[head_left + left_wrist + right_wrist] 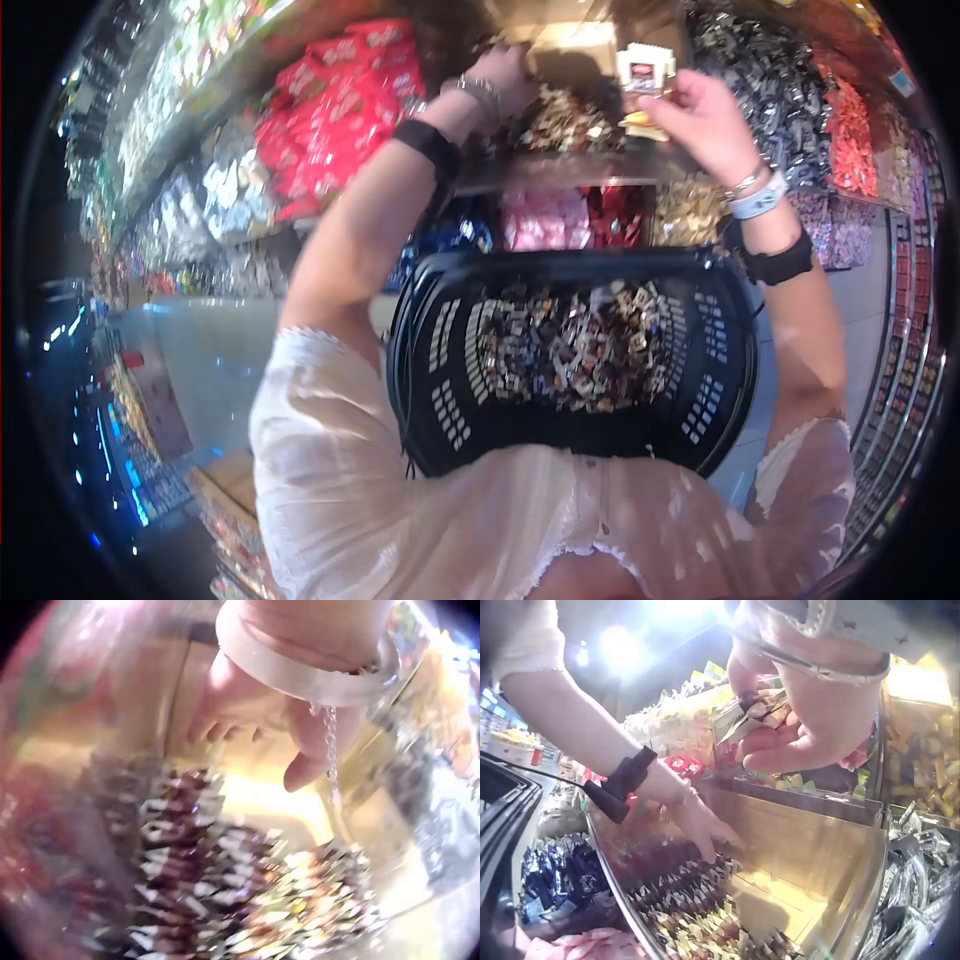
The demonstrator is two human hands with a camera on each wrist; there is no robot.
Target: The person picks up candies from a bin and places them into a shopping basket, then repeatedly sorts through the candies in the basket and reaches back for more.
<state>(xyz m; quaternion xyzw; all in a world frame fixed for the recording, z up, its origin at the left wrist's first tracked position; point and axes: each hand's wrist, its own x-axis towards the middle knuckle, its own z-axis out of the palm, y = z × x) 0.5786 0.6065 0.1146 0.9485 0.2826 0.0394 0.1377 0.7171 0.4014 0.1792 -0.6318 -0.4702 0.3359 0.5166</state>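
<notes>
My left hand reaches into a clear-walled bin of small wrapped packets. In the left wrist view, its thumb and loosely bent fingers hang above rows of brown and pale packets, with nothing in them. At the right side of the bin, my right hand pinches a few small wrapped packets between thumb and fingers. The right wrist view shows these crinkled wrappers raised over the bin's wall. Below both arms, a black basket holds a heap of similar small packets.
Red packages fill the bin to the left, and dark silvery packets the one to the right. Under the bin's front edge lie pink packets and dark blue ones. Stocked shelves run along the right.
</notes>
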